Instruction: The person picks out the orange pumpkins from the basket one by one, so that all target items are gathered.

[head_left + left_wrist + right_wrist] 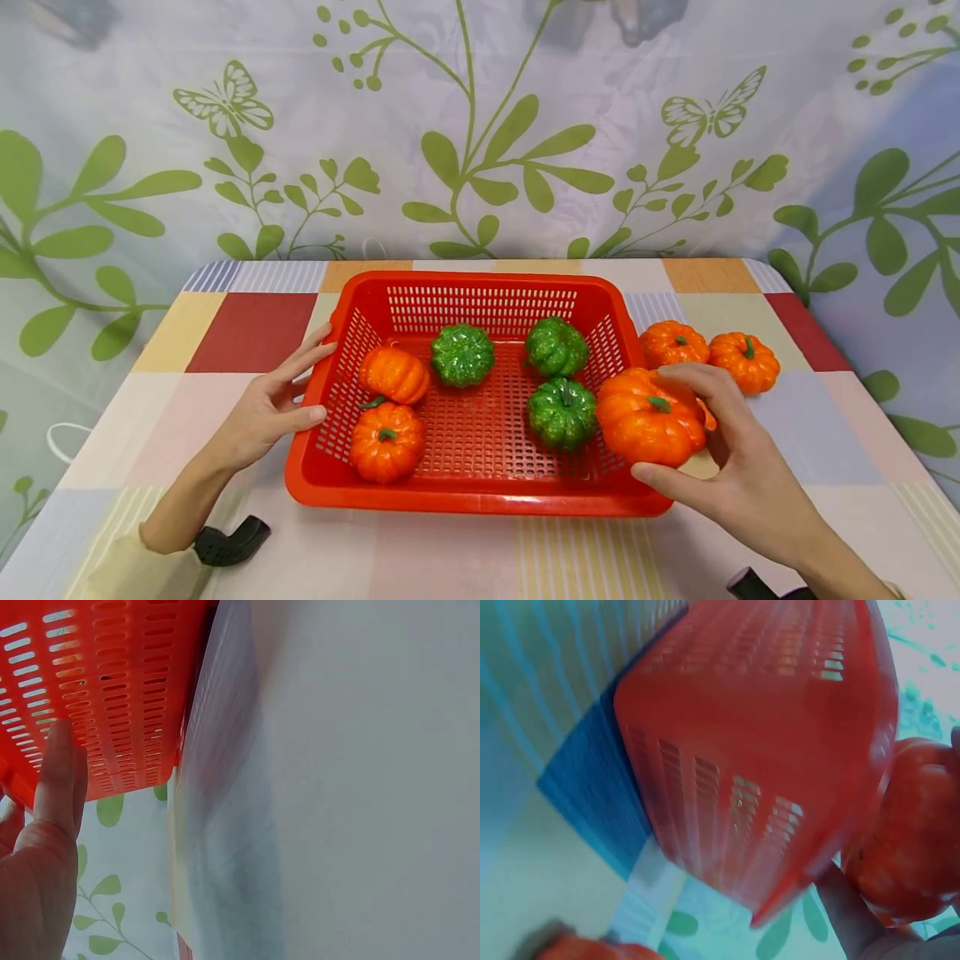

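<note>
From where I stand, the red plastic basket [480, 502], with slotted walls and a holed floor, has five toy pumpkins in it. Two are orange, at its left end: the tipped orange pumpkin [396, 375] lies on its side, and just in front of it the upright orange pumpkin [387, 443] has its green stem uppermost. The other three are glittery green: one [462, 356] in the middle toward the back of the basket, one [557, 347] at the back right, and one [562, 414] in front of that, near the right wall.

The held pumpkin [648, 421] is at the basket's front right, over the rim; I can't tell whether it touches. It is glossy, ribbed and bright orange, with a short green stem facing up. The right hand [738, 462] grasps it, fingers on the far side and thumb on the near one. The left hand [262, 412] lies at the basket's left rim, its fingers extended and clutching nothing.

Right of the basket, two loose orange pumpkins [745, 362] sit on the tabletop [442, 554], under a patchwork cloth. Behind the basket hangs a curtain [517, 125] printed with green leaves and butterflies.
</note>
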Demonstrator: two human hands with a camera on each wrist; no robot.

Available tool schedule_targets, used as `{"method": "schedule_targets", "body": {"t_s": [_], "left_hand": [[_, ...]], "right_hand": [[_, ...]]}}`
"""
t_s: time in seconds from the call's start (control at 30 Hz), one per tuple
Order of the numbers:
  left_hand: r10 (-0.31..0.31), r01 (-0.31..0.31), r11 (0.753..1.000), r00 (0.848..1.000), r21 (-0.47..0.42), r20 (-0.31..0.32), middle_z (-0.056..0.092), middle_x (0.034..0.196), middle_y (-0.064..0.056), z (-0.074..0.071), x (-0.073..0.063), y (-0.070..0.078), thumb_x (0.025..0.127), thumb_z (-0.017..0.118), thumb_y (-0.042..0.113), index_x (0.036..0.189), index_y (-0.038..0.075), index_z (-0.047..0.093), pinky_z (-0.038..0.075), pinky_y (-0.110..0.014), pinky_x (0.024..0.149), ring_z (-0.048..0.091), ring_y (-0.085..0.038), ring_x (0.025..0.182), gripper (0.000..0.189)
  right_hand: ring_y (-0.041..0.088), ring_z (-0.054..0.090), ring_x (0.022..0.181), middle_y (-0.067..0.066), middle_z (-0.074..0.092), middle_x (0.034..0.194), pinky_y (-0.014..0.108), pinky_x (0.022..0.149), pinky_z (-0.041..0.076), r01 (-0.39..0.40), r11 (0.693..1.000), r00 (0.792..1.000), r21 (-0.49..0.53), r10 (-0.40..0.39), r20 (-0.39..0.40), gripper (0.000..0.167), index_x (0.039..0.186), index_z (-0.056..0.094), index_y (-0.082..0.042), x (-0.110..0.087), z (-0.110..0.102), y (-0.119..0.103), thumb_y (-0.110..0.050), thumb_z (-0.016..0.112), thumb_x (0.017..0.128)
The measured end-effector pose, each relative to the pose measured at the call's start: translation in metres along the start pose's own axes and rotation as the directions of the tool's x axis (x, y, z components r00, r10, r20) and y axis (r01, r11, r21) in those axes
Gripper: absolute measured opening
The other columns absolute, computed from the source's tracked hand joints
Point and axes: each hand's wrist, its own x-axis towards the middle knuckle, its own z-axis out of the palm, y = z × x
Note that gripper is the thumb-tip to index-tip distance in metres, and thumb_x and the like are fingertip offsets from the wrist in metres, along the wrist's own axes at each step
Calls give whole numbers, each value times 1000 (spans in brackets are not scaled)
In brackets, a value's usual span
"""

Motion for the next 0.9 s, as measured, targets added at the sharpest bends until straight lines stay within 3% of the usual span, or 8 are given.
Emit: {"method": "schedule_targets", "body": {"t_s": [0.27,0.53,0.9], "left_hand": [[18,-18,1000,1000,22,-3,9,165,-4,-1,-2,0,87,55,-15,151,0,35,57,-36,81,44,-21,127,69],[41,-41,999,999,1,-8,13,164,-6,-2,-1,-4,87,55,-17,143,-2,45,57,-37,82,45,-24,125,59],[56,-55,998,998,35,-30,24,160,-6,-1,-1,-3,86,57,-17,133,-4,53,58,-37,78,51,-22,120,49]], "right_hand": [[15,44,114,0,38,135,9,82,47,-69,986,997,-150,64,-37,79,137,52,-14,-7,-16,4,5,86,69],[9,41,116,0,41,130,6,79,46,-154,971,980,-180,127,-154,80,139,52,-11,-20,-34,21,7,85,69],[5,47,107,-3,40,128,4,77,46,-186,965,953,-184,132,-272,78,139,50,-4,-37,-56,47,18,78,69]]}}
